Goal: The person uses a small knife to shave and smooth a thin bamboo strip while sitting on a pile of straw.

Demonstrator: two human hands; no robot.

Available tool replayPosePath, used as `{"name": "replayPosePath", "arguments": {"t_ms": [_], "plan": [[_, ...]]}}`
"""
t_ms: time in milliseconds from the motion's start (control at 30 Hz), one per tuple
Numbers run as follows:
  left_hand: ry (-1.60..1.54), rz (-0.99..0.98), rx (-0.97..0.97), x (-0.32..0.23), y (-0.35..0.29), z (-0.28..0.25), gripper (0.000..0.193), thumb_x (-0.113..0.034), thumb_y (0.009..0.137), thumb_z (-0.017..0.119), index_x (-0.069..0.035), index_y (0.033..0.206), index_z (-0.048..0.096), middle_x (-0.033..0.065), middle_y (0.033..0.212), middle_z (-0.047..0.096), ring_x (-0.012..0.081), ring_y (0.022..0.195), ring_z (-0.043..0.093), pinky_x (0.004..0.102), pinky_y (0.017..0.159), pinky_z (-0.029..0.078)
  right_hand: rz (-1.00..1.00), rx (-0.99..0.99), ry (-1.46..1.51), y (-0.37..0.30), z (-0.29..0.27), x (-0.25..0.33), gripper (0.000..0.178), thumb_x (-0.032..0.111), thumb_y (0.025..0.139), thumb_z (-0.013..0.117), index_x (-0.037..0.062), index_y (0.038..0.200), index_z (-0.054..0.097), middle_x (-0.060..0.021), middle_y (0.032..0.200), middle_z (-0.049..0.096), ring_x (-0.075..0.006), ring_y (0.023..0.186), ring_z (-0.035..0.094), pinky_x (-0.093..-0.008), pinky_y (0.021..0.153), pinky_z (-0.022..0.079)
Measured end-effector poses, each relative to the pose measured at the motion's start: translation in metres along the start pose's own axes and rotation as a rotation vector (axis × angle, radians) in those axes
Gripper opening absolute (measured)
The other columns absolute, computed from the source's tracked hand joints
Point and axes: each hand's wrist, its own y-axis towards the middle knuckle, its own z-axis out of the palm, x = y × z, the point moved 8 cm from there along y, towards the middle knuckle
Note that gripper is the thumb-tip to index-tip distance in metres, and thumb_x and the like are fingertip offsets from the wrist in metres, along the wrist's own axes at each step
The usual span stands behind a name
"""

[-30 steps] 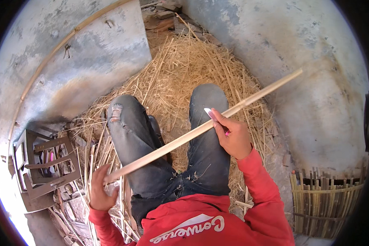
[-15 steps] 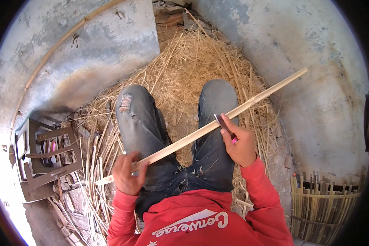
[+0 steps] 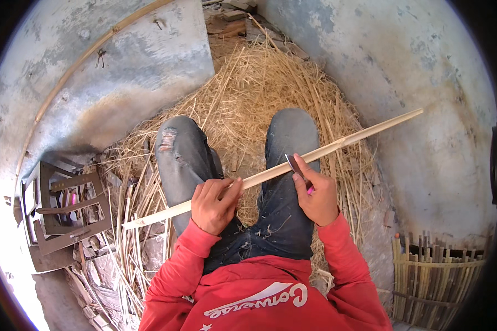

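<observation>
A long, pale split bamboo strip (image 3: pixel 270 172) slants across my thighs, its right end higher and farther off than its left. My left hand (image 3: pixel 215 205) is closed round the strip near my left thigh, fingers curled over it. In my right hand (image 3: pixel 318 197) is a knife (image 3: pixel 294 164) with a dark body, a bright edge and a bit of pink by the palm. Its blade meets the strip, or nearly so, over my right thigh; exact contact is hard to tell.
Shavings (image 3: pixel 270 83) heap on the floor between two worn walls, with loose strips (image 3: pixel 128 248) at the left. A dark wooden frame (image 3: pixel 74 207) stands farther left. A slatted bamboo basket (image 3: pixel 433 281) is at the lower right. A bent pole (image 3: pixel 66 74) leans along the left wall.
My left hand has moved right and a little farther away along the strip. The strip now lies flatter, its right end lower and further right. My right hand with the knife has shifted only slightly.
</observation>
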Motion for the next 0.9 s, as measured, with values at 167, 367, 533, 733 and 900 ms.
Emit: {"name": "replayPosePath", "arguments": {"t_ms": [167,367,533,733,900], "plan": [[0.017,0.063,-0.082,-0.001,-0.005,-0.003,0.036,-0.008,0.077,0.087,-0.013,0.112,0.077,0.0070,0.113,0.074,0.0265,0.093,0.071,0.0389,0.073,0.052,0.027,0.023,-0.009,0.001,0.000,0.001,0.048,0.004,0.094,0.071,0.0073,0.141,0.068,-0.0227,0.083,0.070,-0.0293,0.063,0.068,-0.0369,0.060,0.052],[-0.016,0.130,-0.119,-0.003,-0.007,-0.005,0.029,-0.006,0.076,0.087,-0.012,0.103,0.077,0.0070,0.109,0.075,0.0266,0.091,0.072,0.0383,0.074,0.052,-0.005,0.015,-0.017,0.001,0.000,0.002,0.049,0.003,0.094,0.071,0.0070,0.142,0.067,-0.0227,0.084,0.072,-0.0290,0.063,0.069,-0.0367,0.061,0.053],[-0.166,-0.023,-0.130,0.009,-0.002,-0.007,0.027,-0.006,0.076,0.087,-0.010,0.100,0.077,0.0048,0.102,0.075,0.0255,0.090,0.071,0.0379,0.076,0.053,0.004,0.021,-0.001,0.000,0.000,0.001,0.048,0.002,0.094,0.071,0.0066,0.142,0.067,-0.0232,0.089,0.073,-0.0288,0.065,0.071,-0.0358,0.062,0.054],[-0.218,-0.095,-0.149,0.013,0.003,-0.010,0.024,0.002,0.078,0.086,-0.005,0.100,0.079,0.0110,0.098,0.075,0.0283,0.086,0.072,0.0367,0.073,0.057,0.008,0.001,0.008,-0.001,0.000,0.001,0.048,0.001,0.094,0.070,0.0072,0.142,0.067,-0.0226,0.085,0.072,-0.0277,0.062,0.068,-0.0353,0.060,0.052],[-0.174,-0.052,-0.122,0.013,-0.001,-0.009,0.026,0.003,0.077,0.086,-0.006,0.101,0.079,0.0108,0.098,0.074,0.0284,0.085,0.071,0.0377,0.073,0.058,0.027,0.002,0.002,-0.001,0.000,0.001,0.048,0.001,0.094,0.070,0.0074,0.142,0.067,-0.0218,0.082,0.069,-0.0268,0.059,0.065,-0.0358,0.058,0.051]]}}
